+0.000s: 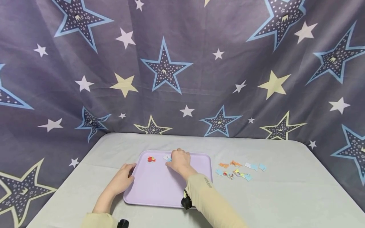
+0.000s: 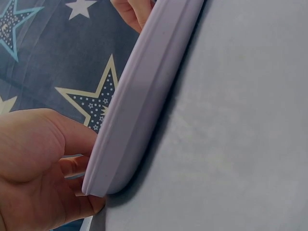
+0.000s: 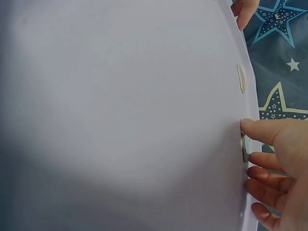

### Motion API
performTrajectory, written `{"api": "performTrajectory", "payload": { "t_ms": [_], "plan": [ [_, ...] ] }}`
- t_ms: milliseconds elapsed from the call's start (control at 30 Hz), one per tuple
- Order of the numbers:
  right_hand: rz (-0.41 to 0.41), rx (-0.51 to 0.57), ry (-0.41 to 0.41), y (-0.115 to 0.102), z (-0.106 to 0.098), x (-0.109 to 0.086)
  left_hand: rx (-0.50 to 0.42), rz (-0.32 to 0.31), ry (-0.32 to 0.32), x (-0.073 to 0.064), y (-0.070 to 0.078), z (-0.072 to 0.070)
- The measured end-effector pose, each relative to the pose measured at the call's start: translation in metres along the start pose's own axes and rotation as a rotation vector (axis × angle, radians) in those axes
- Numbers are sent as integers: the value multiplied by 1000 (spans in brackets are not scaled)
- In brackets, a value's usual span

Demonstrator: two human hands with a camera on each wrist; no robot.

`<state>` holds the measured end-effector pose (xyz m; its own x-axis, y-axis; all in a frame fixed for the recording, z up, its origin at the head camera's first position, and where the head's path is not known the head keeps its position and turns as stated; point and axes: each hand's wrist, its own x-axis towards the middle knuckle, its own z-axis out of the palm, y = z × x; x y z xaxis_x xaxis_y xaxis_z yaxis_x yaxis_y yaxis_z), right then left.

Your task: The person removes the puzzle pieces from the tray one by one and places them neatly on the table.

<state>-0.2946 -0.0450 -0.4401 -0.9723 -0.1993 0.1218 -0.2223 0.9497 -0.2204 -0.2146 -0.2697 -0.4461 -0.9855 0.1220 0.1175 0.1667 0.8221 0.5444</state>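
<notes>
"What might go wrong?"

"The right hand point(image 1: 180, 160) appears to pinch the blue-and-white puzzle piece point(image 1: 166, 157) on the lilac tray's point(image 1: 154, 186) far part; dragging could nudge the red puzzle piece point(image 1: 151, 159), left of it. The left hand point(image 1: 122, 178) touches the tray's left side; whether it grips cannot be told. A push there could slide everything."

"And materials?"

"Loose puzzle pieces point(image 1: 236, 163), right: thin, irregular, cardboard-like. The tray: smooth, round-cornered, probably plastic. The tablecloth point(image 1: 285, 199): pale, faintly creased."

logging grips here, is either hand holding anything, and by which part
The right hand seems to pinch a blue-and-white piece by its edges. The left hand touches the tray at its left rim; whether it grips cannot be told.
</notes>
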Motion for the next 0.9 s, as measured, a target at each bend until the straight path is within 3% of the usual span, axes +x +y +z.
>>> {"api": "performTrajectory", "payload": {
  "t_ms": [300, 467, 900],
  "plan": [
    [44, -54, -13, -4, -1, -1, 4, 10, 5, 0, 2, 2],
    [57, -17, -18, -5, -1, -1, -7, 9, 3, 0, 3, 2],
    [-47, 103, -24, 0, -7, -2, -4, 3, 7, 1, -2, 1]
  ]
}}
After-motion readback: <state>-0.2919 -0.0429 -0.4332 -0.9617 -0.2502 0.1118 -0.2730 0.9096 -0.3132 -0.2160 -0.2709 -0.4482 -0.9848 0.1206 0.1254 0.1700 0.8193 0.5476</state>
